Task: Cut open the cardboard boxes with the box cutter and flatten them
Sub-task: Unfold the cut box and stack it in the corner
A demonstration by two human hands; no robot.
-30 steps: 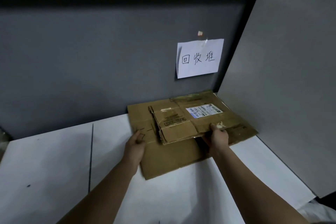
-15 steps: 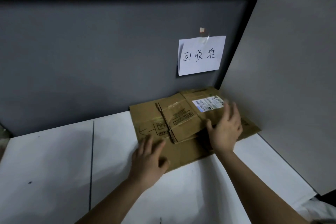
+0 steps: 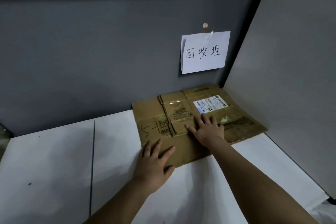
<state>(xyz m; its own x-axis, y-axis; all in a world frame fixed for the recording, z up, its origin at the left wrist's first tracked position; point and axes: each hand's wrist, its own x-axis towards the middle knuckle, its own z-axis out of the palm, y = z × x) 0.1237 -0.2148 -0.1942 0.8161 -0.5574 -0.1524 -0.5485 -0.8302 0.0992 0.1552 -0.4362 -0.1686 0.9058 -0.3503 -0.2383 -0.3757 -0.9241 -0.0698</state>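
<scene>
Cardboard boxes (image 3: 183,140) lie flattened and stacked below the paper sign (image 3: 205,52), in the surface's (image 3: 54,169) corner. Left hand (image 3: 154,162) and right hand (image 3: 208,129) press them, fingers straight. No uncut box or cutter shows.

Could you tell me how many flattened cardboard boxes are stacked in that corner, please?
2, as far as I can see: a large box on the table under the left hand, and a smaller box on top, under the right hand. More may be hidden.
</scene>
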